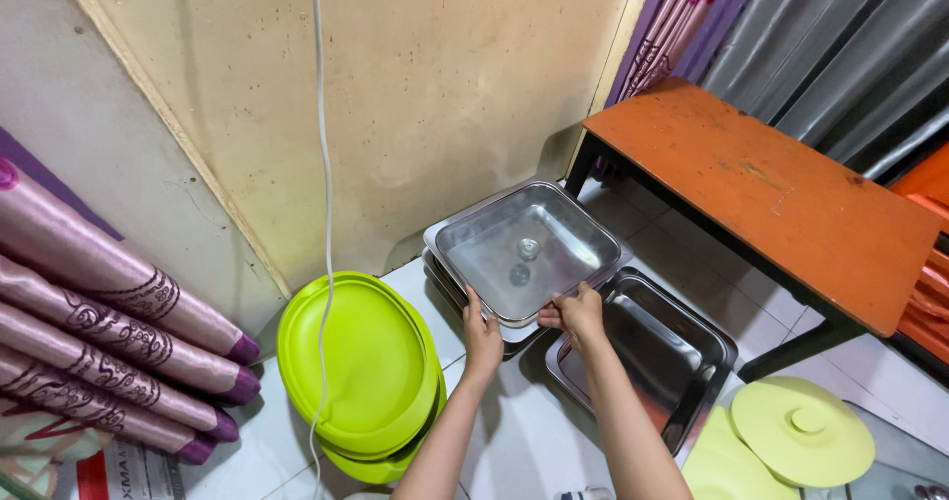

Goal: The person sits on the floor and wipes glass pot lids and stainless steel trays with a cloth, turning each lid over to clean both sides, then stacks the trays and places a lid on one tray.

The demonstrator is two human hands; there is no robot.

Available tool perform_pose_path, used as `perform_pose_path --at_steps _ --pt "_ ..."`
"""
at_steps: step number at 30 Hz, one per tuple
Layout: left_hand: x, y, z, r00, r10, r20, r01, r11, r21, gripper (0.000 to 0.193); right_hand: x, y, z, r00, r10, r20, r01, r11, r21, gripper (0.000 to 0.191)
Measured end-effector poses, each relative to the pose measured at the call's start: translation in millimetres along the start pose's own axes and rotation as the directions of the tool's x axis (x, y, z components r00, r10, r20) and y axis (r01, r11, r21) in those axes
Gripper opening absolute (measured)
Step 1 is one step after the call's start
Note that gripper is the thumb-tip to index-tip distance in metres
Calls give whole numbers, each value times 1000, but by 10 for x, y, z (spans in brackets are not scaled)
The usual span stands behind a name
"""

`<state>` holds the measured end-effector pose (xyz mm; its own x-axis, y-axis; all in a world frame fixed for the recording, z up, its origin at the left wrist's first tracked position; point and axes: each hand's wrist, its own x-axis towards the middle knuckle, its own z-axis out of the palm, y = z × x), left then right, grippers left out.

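Both hands gripping steel lid's [527,251] near edge: left hand [482,339], right hand [575,314]; lid lying ahead, atop stacked trays [442,275].

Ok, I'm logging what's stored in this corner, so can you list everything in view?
Steel trays: a stack against the wall, silver, top one held by its near edge.
Deep tray: one, silver, on the floor to the right.
Oval platters: stacked, lime green, on the floor to the left.
Round lid: one, pale green, bottom right.
Bench: one, orange, on the right.
Rolled mats: several, pink-purple, on the left.
Cable: one, white, hanging down the wall.
Left hand: grip on top tray.
Right hand: grip on top tray.
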<state>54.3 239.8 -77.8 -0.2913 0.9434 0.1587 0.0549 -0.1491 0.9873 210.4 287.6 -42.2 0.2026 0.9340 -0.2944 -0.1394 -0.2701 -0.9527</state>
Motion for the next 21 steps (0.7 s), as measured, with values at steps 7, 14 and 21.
perform_pose_path --at_steps 7,14,21 --pt "-18 -28 17 1000 10 -15 -12 996 -93 75 47 37 -52 999 -36 -4 36 999 -34 87" --pt "-55 -63 16 995 -16 -96 17 1000 17 63 -75 119 11 964 -194 -184 152 964 -219 72" --pt "-60 -108 4 995 -24 -101 21 999 -27 53 -196 178 143 894 -347 -282 201 875 -440 66"
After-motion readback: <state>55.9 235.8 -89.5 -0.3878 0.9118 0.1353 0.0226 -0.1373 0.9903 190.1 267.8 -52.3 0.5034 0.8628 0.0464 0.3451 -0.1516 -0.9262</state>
